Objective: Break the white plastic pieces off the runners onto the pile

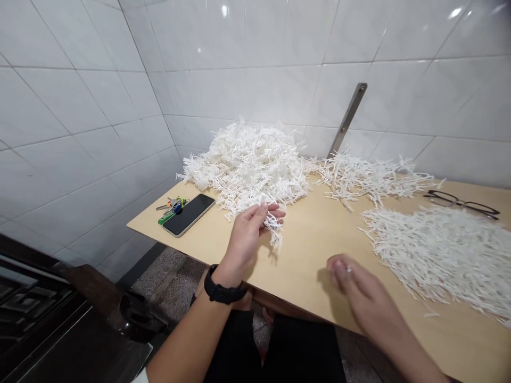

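My left hand, with a black watch on the wrist, is pinched shut on a small cluster of white spiky plastic pieces and holds it just above the wooden table. Behind it lies a big heap of the same white pieces. My right hand hovers low over the table's front part, blurred by motion, fingers curled; a tiny white bit seems to sit at its fingertips, though I cannot be sure. A flat spread of separated white sticks lies to its right.
A black phone and a bunch of keys lie at the table's left corner. A thinner scatter of white pieces sits at the back, black glasses at the far right. A metal bracket leans on the tiled wall.
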Demonstrator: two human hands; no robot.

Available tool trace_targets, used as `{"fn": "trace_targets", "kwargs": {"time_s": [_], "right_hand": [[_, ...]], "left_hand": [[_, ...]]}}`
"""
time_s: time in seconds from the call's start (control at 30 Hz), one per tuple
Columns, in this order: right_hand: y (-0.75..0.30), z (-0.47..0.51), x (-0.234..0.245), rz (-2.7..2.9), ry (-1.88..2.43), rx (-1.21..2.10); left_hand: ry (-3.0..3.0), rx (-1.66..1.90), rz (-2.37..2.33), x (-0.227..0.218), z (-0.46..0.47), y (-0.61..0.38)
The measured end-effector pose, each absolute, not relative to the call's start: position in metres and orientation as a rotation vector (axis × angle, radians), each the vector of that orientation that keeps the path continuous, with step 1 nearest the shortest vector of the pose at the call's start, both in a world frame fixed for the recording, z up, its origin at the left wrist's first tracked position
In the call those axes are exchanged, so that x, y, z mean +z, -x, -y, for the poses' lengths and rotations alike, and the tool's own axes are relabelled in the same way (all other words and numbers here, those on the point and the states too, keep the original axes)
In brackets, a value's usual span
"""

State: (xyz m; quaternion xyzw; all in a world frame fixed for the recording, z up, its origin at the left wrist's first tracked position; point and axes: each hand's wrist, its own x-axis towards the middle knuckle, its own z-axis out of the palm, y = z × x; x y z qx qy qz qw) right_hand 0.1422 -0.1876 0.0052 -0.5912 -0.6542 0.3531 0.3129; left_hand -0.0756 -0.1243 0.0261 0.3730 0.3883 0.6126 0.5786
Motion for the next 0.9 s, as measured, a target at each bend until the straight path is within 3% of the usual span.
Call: {"fn": "trace_targets", "kwargs": {"time_s": [0.13, 0.37, 0.47, 0.63, 0.9], "right_hand": [[-0.196, 0.142, -0.006, 1.816, 2.048, 0.222], [-0.208, 0.133, -0.016, 1.927, 2.085, -0.186], [-0.181, 0.157, -0.011, 1.788, 1.899, -0.039], [-0.118, 0.191, -0.02, 1.536, 1.567, 0.779], [-0.078, 0.18, -0.025, 1.389, 1.355, 1.025]], "left_hand": [[-0.75, 1.385, -0.888, 0.005, 0.131, 0.06], [-0.806, 1.318, -0.91, -0.015, 0.138, 0.039], [-0.972, 1.352, -0.964, -0.019, 0.142, 0.036], [-1.046, 1.333, -0.972, -0.017, 0.15, 0.037], [-1.023, 1.138, -0.787, -0.02, 0.153, 0.042]]}}
